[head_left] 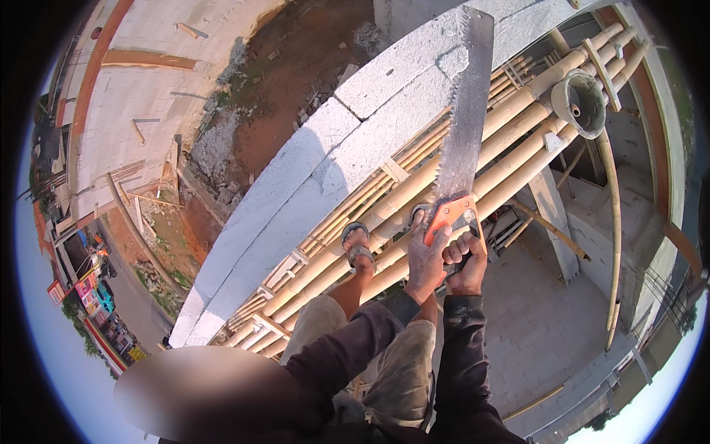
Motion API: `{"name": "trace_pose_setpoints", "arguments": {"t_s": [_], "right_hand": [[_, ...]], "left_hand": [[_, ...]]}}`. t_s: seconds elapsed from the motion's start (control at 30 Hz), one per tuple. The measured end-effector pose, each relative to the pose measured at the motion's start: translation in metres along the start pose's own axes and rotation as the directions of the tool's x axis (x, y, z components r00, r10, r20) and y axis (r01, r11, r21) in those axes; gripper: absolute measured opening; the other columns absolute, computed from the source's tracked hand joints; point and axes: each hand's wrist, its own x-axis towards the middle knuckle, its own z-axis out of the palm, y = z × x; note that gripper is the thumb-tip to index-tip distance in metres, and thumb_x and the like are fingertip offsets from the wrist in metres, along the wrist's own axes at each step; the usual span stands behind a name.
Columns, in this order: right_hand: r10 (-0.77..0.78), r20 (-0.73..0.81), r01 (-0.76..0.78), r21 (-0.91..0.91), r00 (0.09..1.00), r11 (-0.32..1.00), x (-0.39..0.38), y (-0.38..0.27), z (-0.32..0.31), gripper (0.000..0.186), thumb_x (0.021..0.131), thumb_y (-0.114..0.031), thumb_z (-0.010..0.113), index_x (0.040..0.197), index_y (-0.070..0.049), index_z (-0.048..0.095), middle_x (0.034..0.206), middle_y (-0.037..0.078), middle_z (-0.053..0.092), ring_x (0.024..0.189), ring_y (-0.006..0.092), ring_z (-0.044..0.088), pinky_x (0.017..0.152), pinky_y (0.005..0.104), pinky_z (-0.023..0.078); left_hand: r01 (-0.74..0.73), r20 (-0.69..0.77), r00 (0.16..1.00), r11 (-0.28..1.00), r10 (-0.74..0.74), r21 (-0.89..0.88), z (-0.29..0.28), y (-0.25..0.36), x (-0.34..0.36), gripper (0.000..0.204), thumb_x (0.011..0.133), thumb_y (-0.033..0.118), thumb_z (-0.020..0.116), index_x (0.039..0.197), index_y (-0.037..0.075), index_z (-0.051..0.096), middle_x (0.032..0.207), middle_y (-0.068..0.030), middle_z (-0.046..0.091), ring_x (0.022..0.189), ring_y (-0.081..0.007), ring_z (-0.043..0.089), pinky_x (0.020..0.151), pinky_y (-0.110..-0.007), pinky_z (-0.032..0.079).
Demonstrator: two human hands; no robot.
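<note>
Left hand point(427, 259): we see it closed over the front of the saw's orange handle point(452, 212), fingers bent, thumb side laid along the grip's upper edge.

Right hand point(467, 265): we see it wrapped tight round the rear of the same handle, knuckles toward the camera. Both hands touch each other at the grip; both forearms, in dark sleeves, come up from the lower edge.

Saw point(469, 111): held in both hands above the bamboo poles point(518, 129). Its long axis runs nearly straight up the picture, handle low, tip high and away from us. The toothed edge faces left. The blade's upper part crosses the grey block wall point(318, 177); whether the teeth touch the block we cannot tell.

Feet: one sandalled foot point(358, 246) stands on the poles just left of the hands.

Surroundings: a cut bamboo tube end point(579, 103) to the right of the blade; bare ground point(296, 74) far below, beyond the wall.
</note>
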Motion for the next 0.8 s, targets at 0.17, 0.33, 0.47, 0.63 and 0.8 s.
{"name": "trace_pose_setpoints", "arguments": {"t_s": [0.17,0.33,0.47,0.63,0.8], "right_hand": [[-0.124,0.250,0.133,-0.020,0.960,0.991,0.138,-0.066,0.068,0.011,0.088,-0.009,0.053,0.080,-0.009,0.046,0.062,-0.003,0.040,0.052,0.0103,0.041,0.054,0.0294,0.036],[0.025,-0.036,-0.027,-0.057,0.999,0.998,0.051,-0.024,0.036,0.024,0.084,-0.011,0.051,0.107,-0.002,0.054,0.062,-0.003,0.036,0.049,0.0104,0.040,0.048,0.0295,0.037],[0.030,-0.080,-0.037,-0.094,0.996,0.995,0.007,-0.029,0.008,0.046,0.081,-0.009,0.052,0.127,0.001,0.052,0.063,-0.002,0.039,0.045,0.0110,0.040,0.042,0.0291,0.037],[0.036,0.135,-0.014,-0.157,0.990,0.988,0.109,-0.082,0.057,0.017,0.085,-0.013,0.054,0.073,-0.011,0.044,0.060,-0.001,0.040,0.050,0.0116,0.039,0.052,0.0302,0.037],[0.080,-0.074,-0.086,-0.085,0.994,0.993,0.029,-0.029,0.019,0.034,0.084,-0.012,0.054,0.115,0.002,0.052,0.061,-0.002,0.038,0.047,0.0099,0.041,0.045,0.0291,0.039]], "left_hand": [[-0.151,0.016,0.988,0.987,0.153,-0.061,0.069,0.025,0.139,0.025,0.095,0.025,0.062,0.097,0.000,0.056,0.073,-0.0001,0.054,0.053,-0.0075,0.047,0.049,-0.025,0.040],[0.029,-0.134,0.990,0.996,-0.041,-0.086,0.023,-0.006,0.058,0.034,0.091,0.029,0.066,0.101,-0.003,0.058,0.073,-0.0018,0.055,0.053,-0.0064,0.048,0.047,-0.022,0.040],[0.093,-0.143,0.986,0.993,-0.081,0.076,0.026,-0.010,0.010,0.038,0.092,0.028,0.065,0.107,-0.006,0.058,0.073,-0.0023,0.056,0.053,-0.0070,0.050,0.047,-0.022,0.041],[-0.116,-0.059,0.992,0.992,0.113,-0.051,0.078,0.005,0.107,0.029,0.095,0.029,0.062,0.096,0.001,0.055,0.073,-0.0012,0.054,0.053,-0.0076,0.047,0.050,-0.025,0.041],[0.046,-0.098,0.994,0.998,-0.050,-0.038,0.012,-0.034,0.036,0.034,0.095,0.028,0.060,0.105,-0.004,0.060,0.079,-0.0029,0.057,0.057,-0.0095,0.054,0.052,-0.022,0.044]]}}
